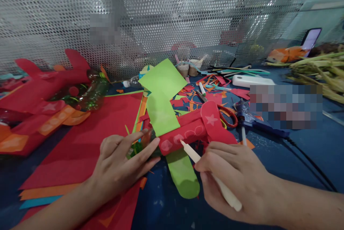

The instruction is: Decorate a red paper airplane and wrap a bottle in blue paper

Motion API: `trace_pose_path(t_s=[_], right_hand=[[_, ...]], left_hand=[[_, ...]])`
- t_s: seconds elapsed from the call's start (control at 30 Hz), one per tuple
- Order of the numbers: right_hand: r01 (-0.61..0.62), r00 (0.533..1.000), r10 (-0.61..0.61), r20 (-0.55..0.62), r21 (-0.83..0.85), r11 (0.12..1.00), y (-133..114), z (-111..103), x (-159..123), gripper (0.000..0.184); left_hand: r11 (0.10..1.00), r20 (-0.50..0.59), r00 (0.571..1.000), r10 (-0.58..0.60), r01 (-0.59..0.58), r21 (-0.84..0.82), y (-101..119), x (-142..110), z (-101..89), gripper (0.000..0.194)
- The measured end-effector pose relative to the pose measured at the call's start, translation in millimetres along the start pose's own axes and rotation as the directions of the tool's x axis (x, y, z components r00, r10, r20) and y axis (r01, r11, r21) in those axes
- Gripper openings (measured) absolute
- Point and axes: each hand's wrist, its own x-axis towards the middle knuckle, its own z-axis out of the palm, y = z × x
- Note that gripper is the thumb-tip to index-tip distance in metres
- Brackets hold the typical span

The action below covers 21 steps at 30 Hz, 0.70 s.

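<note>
A toy plane made of a bottle wrapped in red paper point(188, 135), with green paper wings point(161, 111) and a red tail bearing a pale star, lies on the blue table. My left hand point(120, 165) rests on the bottle's green nose end, fingers stretched over it. My right hand point(231, 179) is closed round a white pen point(209, 174) in a writing grip. The pen's tip touches the red body beside pale drawn circles.
Red, orange and blue paper sheets point(88, 140) lie at left under my left hand. A second red bottle plane point(51, 97) sits far left. Scissors point(228, 115), a blue glue gun point(255, 120) with its cable, paper scraps and a perforated metal screen stand behind.
</note>
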Motion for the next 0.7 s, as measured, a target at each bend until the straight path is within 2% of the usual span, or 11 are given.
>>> trace_pose_path(t_s=[0.27, 0.7], right_hand=[[-0.001, 1.0, 0.001, -0.02, 0.005, 1.0, -0.3, 1.1, -0.6, 0.025], [-0.002, 1.0, 0.002, -0.009, -0.008, 1.0, -1.7, -0.3, 0.2, 0.027]], left_hand=[[1.0, -0.003, 1.0, 0.006, -0.006, 0.015, 0.6, 2.2, -1.2, 0.034], [1.0, 0.012, 1.0, 0.004, -0.004, -0.004, 0.5, 0.4, 0.1, 0.05]])
